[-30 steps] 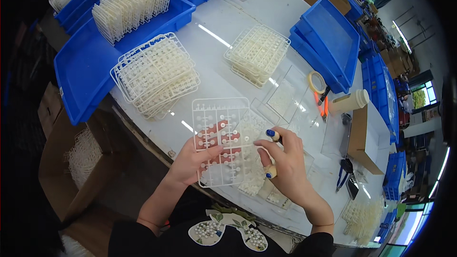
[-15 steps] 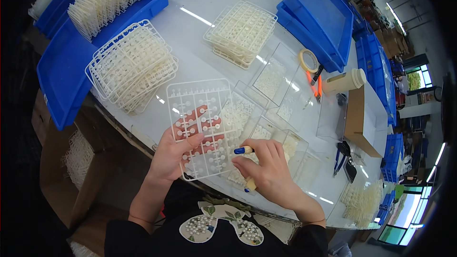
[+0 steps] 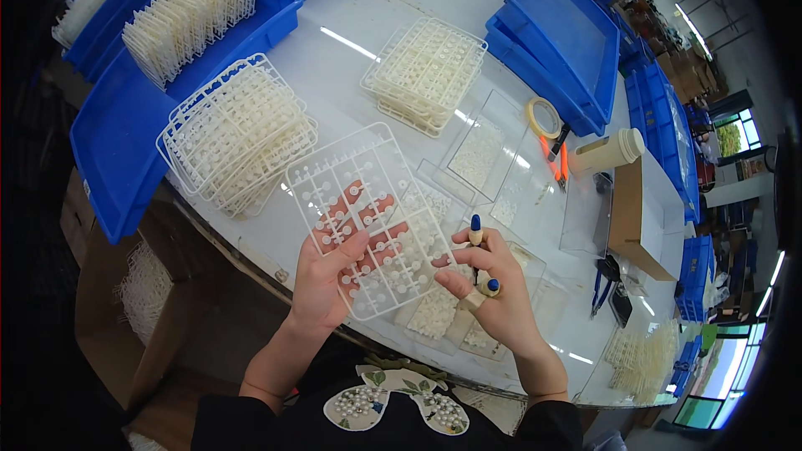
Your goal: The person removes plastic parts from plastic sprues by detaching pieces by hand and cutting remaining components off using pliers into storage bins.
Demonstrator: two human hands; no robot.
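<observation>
My left hand [image 3: 322,280] grips a white plastic sprue frame [image 3: 399,278] from below, thumb on top and fingers spread behind its bars. Small round parts sit along the runners. At the frame's right edge is my right hand [image 3: 505,296], its thumb and forefinger apart. A hand tool [image 3: 475,230] with two cream, blue-ended handles is held across its fingers; the working end is hidden. Whether the fingertips touch the frame, I cannot tell. Beneath both hands, clear trays hold small white loose parts [image 3: 434,313].
Stacks of sprue frames lie left [image 3: 238,129] and at centre back [image 3: 428,67]. Blue trays [image 3: 560,33], a tape roll [image 3: 544,119], orange-handled cutters [image 3: 561,163], a cup [image 3: 610,150] and a cardboard box [image 3: 643,225] stand right. Bare runners [image 3: 643,359] pile at the right edge.
The sprue frame has turned anticlockwise in my left hand. My right hand has moved right and opened its thumb and forefinger, and the tool's blue handle ends have swung round with it.
</observation>
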